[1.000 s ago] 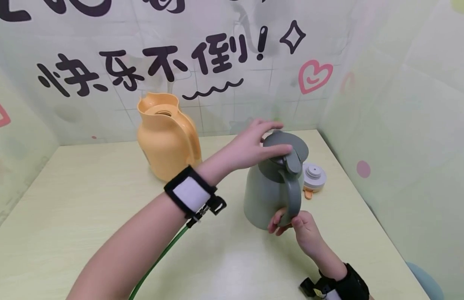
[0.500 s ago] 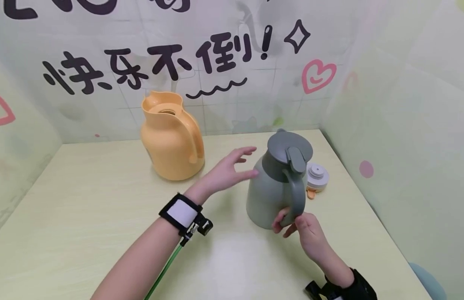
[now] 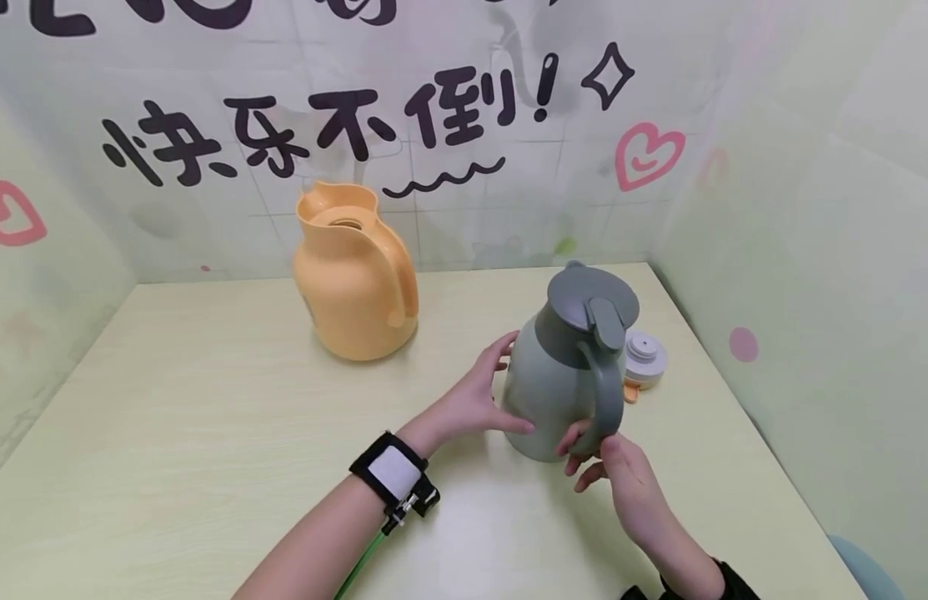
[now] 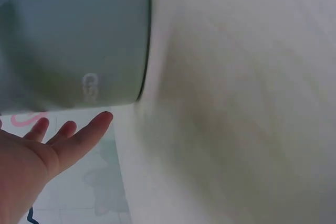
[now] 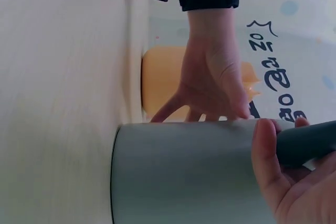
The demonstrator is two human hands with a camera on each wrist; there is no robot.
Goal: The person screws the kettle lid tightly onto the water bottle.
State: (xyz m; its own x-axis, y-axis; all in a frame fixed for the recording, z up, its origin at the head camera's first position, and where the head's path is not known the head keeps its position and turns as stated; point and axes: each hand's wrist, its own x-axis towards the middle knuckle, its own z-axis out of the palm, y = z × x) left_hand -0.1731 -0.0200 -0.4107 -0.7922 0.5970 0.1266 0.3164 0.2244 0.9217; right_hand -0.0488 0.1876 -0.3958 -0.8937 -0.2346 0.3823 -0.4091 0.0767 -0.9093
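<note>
A grey thermos jug (image 3: 542,383) with a darker grey lid (image 3: 584,287) stands upright on the table, its handle (image 3: 608,392) towards the person. My right hand (image 3: 634,487) holds the lower end of that handle between thumb and fingers, as the right wrist view also shows. My left hand (image 3: 474,402) is spread beside the jug's left side, thumb and fingers extended at the body. In the left wrist view the left fingers (image 4: 84,139) lie right along the jug's side, near its base.
An orange jug (image 3: 351,292) without its lid stands at the back left of the table (image 3: 208,433). Behind the grey jug, on the right, lies a white round stopper (image 3: 644,360) with an orange tab (image 3: 631,392). Printed walls border the table at the back and sides.
My left hand has come off the grey jug's lid and moved down to the left side of its body. The right hand stays on the handle. The head view has shifted slightly.
</note>
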